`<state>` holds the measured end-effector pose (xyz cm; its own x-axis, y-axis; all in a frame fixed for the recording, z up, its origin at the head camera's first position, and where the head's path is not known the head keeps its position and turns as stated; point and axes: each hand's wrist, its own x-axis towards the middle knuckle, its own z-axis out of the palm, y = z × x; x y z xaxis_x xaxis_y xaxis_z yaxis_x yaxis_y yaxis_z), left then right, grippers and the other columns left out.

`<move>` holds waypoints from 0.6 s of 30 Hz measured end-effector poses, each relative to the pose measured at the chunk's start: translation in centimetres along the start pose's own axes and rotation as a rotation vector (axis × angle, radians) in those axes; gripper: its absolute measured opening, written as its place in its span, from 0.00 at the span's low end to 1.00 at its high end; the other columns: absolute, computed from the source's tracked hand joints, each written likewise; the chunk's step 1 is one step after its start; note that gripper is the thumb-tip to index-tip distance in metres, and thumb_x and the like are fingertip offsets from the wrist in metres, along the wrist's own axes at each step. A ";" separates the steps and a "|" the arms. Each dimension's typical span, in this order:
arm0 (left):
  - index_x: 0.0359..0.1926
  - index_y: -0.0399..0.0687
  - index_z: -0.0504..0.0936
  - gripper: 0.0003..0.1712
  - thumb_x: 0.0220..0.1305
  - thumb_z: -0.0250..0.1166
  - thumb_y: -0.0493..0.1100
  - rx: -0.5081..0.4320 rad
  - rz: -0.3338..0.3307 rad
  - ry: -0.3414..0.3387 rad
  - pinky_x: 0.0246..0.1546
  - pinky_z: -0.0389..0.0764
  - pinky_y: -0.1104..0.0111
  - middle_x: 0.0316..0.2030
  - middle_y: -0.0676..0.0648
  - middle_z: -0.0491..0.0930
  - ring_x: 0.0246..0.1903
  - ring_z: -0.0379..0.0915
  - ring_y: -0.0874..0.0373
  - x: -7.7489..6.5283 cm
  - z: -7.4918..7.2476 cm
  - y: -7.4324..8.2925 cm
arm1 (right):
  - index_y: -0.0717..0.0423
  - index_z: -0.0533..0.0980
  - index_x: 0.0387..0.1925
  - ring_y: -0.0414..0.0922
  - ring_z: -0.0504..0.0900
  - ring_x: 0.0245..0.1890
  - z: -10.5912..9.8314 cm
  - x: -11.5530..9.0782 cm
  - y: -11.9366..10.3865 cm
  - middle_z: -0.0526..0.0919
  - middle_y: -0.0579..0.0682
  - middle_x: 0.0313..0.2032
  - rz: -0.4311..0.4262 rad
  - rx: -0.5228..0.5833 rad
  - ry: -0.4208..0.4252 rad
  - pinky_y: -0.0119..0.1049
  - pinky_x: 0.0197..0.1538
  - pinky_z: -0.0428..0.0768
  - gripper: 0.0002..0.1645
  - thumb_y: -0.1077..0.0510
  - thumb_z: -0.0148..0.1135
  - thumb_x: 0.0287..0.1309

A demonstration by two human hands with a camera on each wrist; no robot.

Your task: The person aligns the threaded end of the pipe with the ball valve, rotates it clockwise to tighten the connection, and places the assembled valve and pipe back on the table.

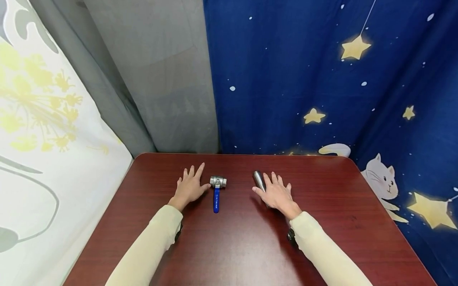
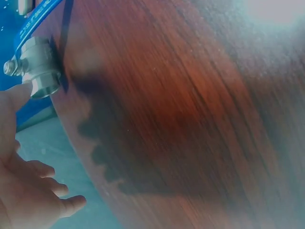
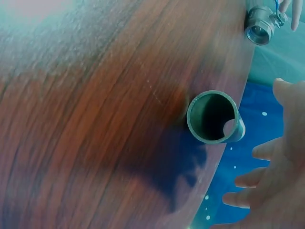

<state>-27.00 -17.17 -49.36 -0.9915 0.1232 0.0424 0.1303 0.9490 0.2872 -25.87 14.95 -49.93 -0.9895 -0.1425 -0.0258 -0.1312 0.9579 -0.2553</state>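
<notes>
A: Biggest first, and placed why?
B: At the back, 1 blue star-printed curtain point(image 1: 272, 79) beside 1 grey curtain point(image 1: 154, 79), perhaps hung as a backdrop. In front, the reddish-brown bench point(image 1: 236, 246), supporting 2 metal pieces.

A: And over the bench?
B: 2 pale sleeves, a left sleeve point(image 1: 146, 254) and a right sleeve point(image 1: 327, 254), stretched in from the near side. At the ends, a left hand point(image 1: 189, 187) and a right hand point(image 1: 278, 196), set well apart, probably to give each metal piece a hand alongside.

A: Gripping anything?
B: Apparently nothing. Fingers point(image 1: 200, 171) spread and fairly straight on each hand, curled round neither piece.

A: Where to look for the metal pieces?
B: Toward the far side of the bench, between the 2 hands, more or less. First the ball valve point(image 1: 217, 183), just beside the left thumb; impossible to tell touching from nearly touching. Then the metal tube point(image 1: 258, 178), partly hidden by the right hand, lying lengthwise, with a hollow end toward the right wrist camera. Being round, likely to roll if nudged.

A: Smallest last?
B: The blue lever point(image 1: 216, 202), on the upper side of the valve body and pointing back toward the person. Turned that way, probably easy to get at, with the heavier body resting below for steadiness.
</notes>
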 end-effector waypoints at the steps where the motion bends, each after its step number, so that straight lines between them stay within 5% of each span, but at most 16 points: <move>1: 0.71 0.62 0.43 0.48 0.56 0.59 0.63 0.001 0.002 0.003 0.53 0.52 0.38 0.66 0.35 0.49 0.63 0.40 0.34 0.1 0.1 0.1 | 0.48 0.51 0.69 0.59 0.48 0.65 0.1 0.0 -0.1 0.50 0.59 0.67 0.003 0.003 0.006 0.69 0.53 0.46 0.58 0.17 0.26 0.45; 18: 0.70 0.64 0.47 0.46 0.55 0.58 0.64 0.061 0.021 -0.044 0.55 0.51 0.41 0.66 0.36 0.48 0.64 0.39 0.36 0.3 1.4 1.0 | 0.49 0.54 0.68 0.60 0.50 0.64 1.2 0.3 -0.8 0.51 0.61 0.66 0.041 0.012 -0.011 0.69 0.52 0.47 0.46 0.28 0.43 0.56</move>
<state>-27.14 -15.76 -50.43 -0.9879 0.1549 0.0059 0.1521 0.9618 0.2275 -25.97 13.88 -50.94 -0.9933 -0.1060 -0.0469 -0.0899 0.9599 -0.2655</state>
